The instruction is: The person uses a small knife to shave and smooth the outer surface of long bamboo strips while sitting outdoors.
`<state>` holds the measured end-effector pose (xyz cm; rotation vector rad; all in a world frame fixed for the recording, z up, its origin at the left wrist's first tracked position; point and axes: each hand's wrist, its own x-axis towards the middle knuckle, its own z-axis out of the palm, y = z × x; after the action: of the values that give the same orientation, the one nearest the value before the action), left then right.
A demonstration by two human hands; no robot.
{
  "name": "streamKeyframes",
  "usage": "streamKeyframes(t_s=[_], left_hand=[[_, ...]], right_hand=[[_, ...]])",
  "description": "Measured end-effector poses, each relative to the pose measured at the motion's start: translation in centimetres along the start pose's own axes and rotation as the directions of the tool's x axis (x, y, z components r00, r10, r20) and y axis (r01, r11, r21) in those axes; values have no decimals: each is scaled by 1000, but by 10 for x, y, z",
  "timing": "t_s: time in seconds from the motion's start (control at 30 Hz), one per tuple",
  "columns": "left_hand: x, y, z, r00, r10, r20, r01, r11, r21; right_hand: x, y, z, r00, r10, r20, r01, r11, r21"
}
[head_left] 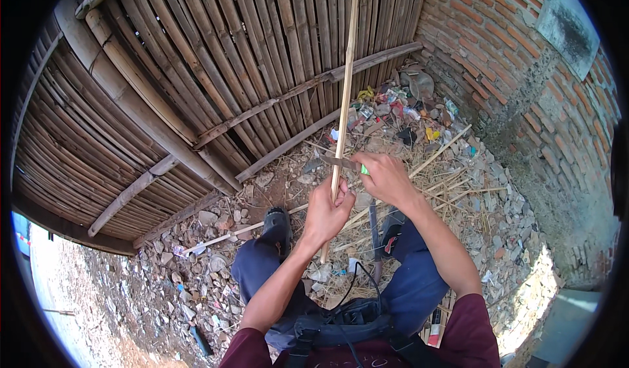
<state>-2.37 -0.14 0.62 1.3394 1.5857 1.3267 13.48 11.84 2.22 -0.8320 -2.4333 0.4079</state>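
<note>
A long, pale bamboo strip rises from between my knees toward the top of the view. My left hand is wrapped round its lower part, and a short end sticks out below the fist. Just above, my right hand grips a knife by its handle, of which a bit of green shows. The knife's dark blade points left and lies across the strip, against it as far as I can see. My right fingers partly hide the handle.
A bamboo slat wall stands ahead and left; a brick wall is on the right. Litter heaps in their corner. Cut bamboo strips lie over stony ground. A dark, long tool is between my feet, near my right shoe.
</note>
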Motion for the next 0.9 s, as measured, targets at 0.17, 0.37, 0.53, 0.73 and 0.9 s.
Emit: streamKeyframes(t_s=[0.17,0.37,0.53,0.73,0.9], left_hand=[[0,-5,-3,999,1,-38,1,999,54],[-5,0,-2,999,22,-33,-17,988,155],[-11,4,3,992,114,-52,-101,972,210],[-15,0,4,982,185,-49,-164,947,276],[-18,5,8,985,173,-24,-161,953,257]], right_hand=[[1,-8,8,998,-31,58,33,998,-45],[2,-5,15,997,-41,-61,35,995,-92],[5,3,9,989,34,-146,-49,993,-105],[10,9,-3,977,14,-211,-47,987,-155],[10,15,-9,971,15,-238,-59,983,-177]])
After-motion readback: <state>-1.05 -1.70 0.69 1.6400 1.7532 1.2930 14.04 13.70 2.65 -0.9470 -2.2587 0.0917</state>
